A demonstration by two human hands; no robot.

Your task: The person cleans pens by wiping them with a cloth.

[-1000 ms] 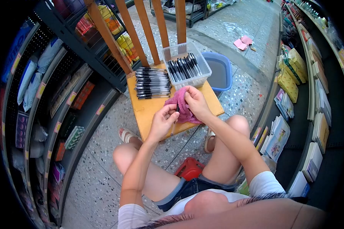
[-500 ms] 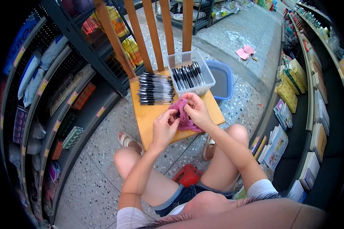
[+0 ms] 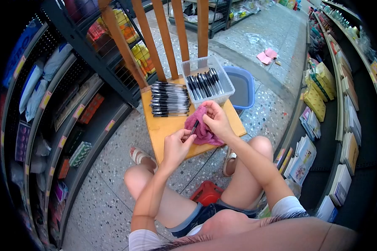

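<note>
A black pen [image 3: 194, 127] is pinched between the fingertips of my left hand [image 3: 176, 144], its dark end pointing up toward a pink cloth [image 3: 202, 130]. My right hand [image 3: 217, 119] grips the upper edge of that cloth, which lies bunched on the wooden chair seat [image 3: 162, 140]. Just beyond my hands is a clear plastic box [image 3: 229, 90] holding several black-capped pens [image 3: 205, 83]. To its left, a stack of clear-barrelled pens [image 3: 169, 99] with black caps lies on the seat.
A blue basin [image 3: 250, 90] of greyish water stands behind the chair's right side. A red stool [image 3: 207, 192] is between my legs. Shelves with packets [image 3: 37, 98] curve along the left, and shelves with notebooks [image 3: 302, 157] along the right. Pink paper [image 3: 266, 56] lies on the floor.
My left hand has drawn down and slightly left, so more of the pen shows outside the cloth. My right hand still holds the cloth, which now looks more spread.
</note>
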